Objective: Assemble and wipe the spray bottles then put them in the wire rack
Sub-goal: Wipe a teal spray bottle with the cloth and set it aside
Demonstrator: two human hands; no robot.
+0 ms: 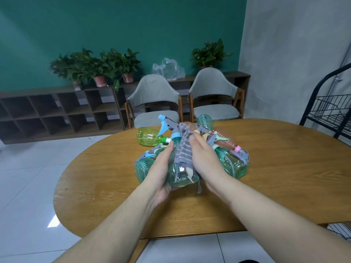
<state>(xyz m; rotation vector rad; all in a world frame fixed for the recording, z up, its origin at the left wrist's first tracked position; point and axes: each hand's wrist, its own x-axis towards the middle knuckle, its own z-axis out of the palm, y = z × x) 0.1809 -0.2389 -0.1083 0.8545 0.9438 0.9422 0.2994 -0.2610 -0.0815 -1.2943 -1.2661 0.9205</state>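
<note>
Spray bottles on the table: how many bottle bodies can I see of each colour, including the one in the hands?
Teal bottles: 4, counting the held bottle, gripped by the left hand, the right hand pressing the cloth on it
Lime green bottle: 1
Orange bottle: 1
Total: 6 in sight; the pile may hide more.

I sat at an oval wooden table (266, 177) on a floor of pale glossy tiles (28, 177). Across from me stood two grey padded chairs (153, 103) with wooden legs. Behind them a low dark cubby shelf (57, 111) ran along a teal wall (114, 25), carrying potted plants (98, 69) and a crumpled clear plastic bag (169, 70). To the right the wall was grey (294, 54).
</note>
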